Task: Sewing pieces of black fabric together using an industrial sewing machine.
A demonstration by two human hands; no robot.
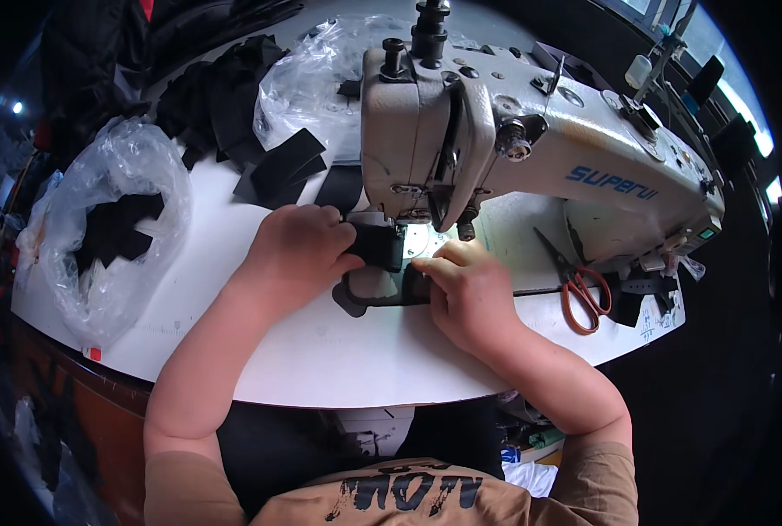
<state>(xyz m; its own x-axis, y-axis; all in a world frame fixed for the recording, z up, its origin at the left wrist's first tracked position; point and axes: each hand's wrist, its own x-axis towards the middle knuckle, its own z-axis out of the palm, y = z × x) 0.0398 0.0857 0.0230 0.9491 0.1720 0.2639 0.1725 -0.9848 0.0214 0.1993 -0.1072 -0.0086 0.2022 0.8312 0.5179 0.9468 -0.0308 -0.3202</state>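
Head view: a sewing machine [540, 131] stands over the work — left hand [296, 244], fingers pinched on black cloth [377, 245] by the machine's stitching end; right hand [474, 285] curled, grip unclear. Likely lining up for stitching; next calls for steady guiding.

2 hands, one left hand [301, 241], one right hand [474, 294]; at least 1 black piece [378, 246] under them; many more loose pieces [279, 173] (overlapping, exact number unclear); 1 sewing machine [540, 149]; 1 desk [312, 364]; 1 pair of scissors [572, 282]; 2 large clear bags [168, 188]; 1 brown shirt [281, 508].
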